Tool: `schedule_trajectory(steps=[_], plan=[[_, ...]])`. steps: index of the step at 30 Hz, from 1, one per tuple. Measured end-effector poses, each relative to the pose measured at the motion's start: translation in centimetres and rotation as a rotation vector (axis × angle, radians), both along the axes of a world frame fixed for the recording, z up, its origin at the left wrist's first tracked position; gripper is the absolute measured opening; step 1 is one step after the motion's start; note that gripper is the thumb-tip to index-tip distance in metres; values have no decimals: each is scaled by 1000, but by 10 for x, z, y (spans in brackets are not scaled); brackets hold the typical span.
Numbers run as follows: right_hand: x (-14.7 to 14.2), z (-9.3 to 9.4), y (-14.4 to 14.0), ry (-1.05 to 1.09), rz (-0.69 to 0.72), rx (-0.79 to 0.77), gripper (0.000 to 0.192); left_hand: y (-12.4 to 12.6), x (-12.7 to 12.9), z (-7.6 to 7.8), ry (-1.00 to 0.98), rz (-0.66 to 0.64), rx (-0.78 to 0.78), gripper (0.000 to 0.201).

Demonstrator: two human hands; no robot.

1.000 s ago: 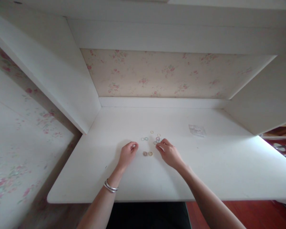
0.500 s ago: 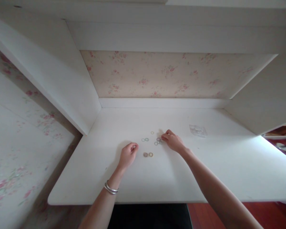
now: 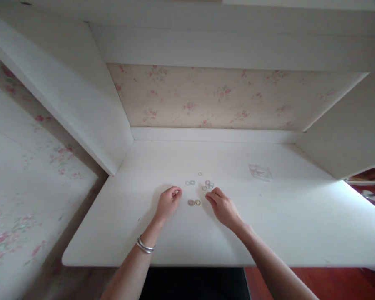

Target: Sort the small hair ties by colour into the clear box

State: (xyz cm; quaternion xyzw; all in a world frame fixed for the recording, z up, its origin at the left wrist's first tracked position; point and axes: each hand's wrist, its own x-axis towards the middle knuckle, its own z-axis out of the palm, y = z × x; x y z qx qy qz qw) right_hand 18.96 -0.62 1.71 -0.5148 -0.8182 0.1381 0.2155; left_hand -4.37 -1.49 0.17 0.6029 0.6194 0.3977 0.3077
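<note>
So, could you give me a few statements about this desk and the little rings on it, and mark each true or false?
1. A silver bracelet circles the wrist of the left hand. True.
2. The clear plastic bag lies nearer the left hand than the right hand. False: it lies nearer the right hand.
3. All the small rings are gathered in one pile. False: they lie in separate groups on the desk.
4. Floral wallpaper shows behind the desk. True.
5. The right hand lies flat with its fingers spread. False: its fingers are bent, tips drawn together.
</note>
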Motion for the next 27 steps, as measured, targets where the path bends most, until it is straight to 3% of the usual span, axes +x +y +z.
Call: schedule_trajectory(steps=[5,14,27], plan=[[-14,-5,-20,-44,81,-4,27,0,-1,-2,44,-2,10,32],[-20,-9,-15,-120,129,6,24,-3,-1,-1,42,-3,39,31],[-14,-5,-18,-22,121,8,26,-2,3,1,43,24,19,33]])
